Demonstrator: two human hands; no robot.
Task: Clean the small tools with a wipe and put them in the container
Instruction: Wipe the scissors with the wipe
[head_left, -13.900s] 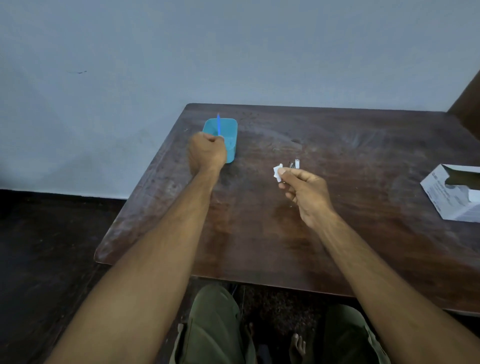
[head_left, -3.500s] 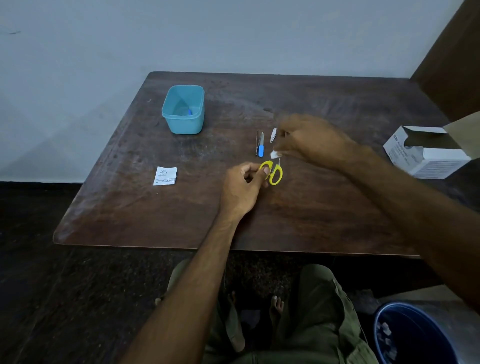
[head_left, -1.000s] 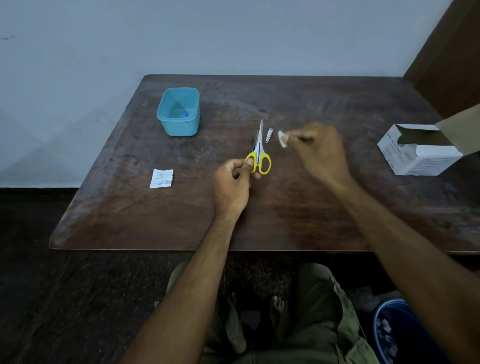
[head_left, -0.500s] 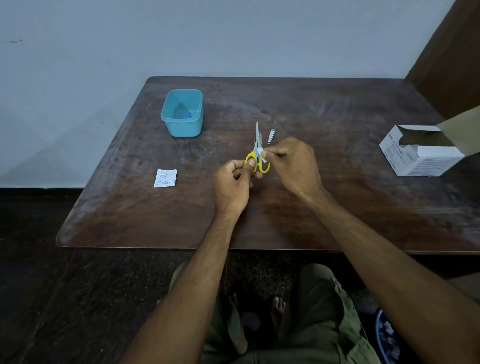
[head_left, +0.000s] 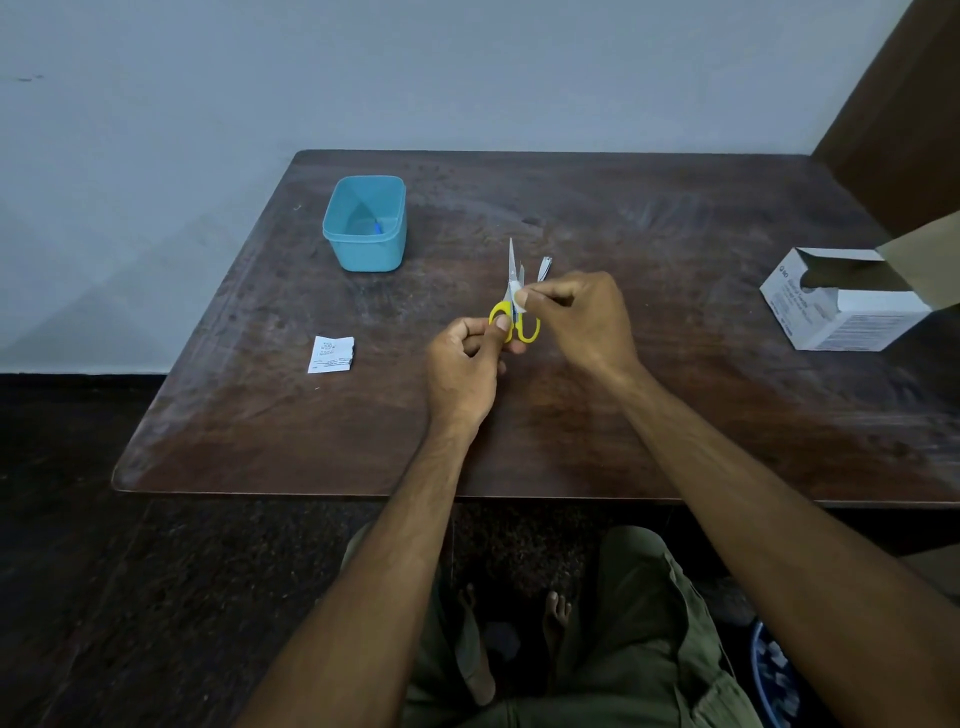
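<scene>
Right hand (head_left: 576, 317) pinched a small white wipe (head_left: 518, 296) against the base of the scissor blades, just above the yellow handles; left hand (head_left: 467, 358) gripped the yellow-handled scissors (head_left: 514, 306) by the left loop, at frame centre. Blades ran up-frame from both hands, so the wipe stroke likely ran tipward. The blue container (head_left: 363, 223) sat upper left, nearer the left hand; nail clipper (head_left: 545, 267) lay just beyond the right.

a plain room in a home, it seems. a worn wooden table (head_left: 571, 426) stands against a bare painted wall (head_left: 415, 78).
</scene>
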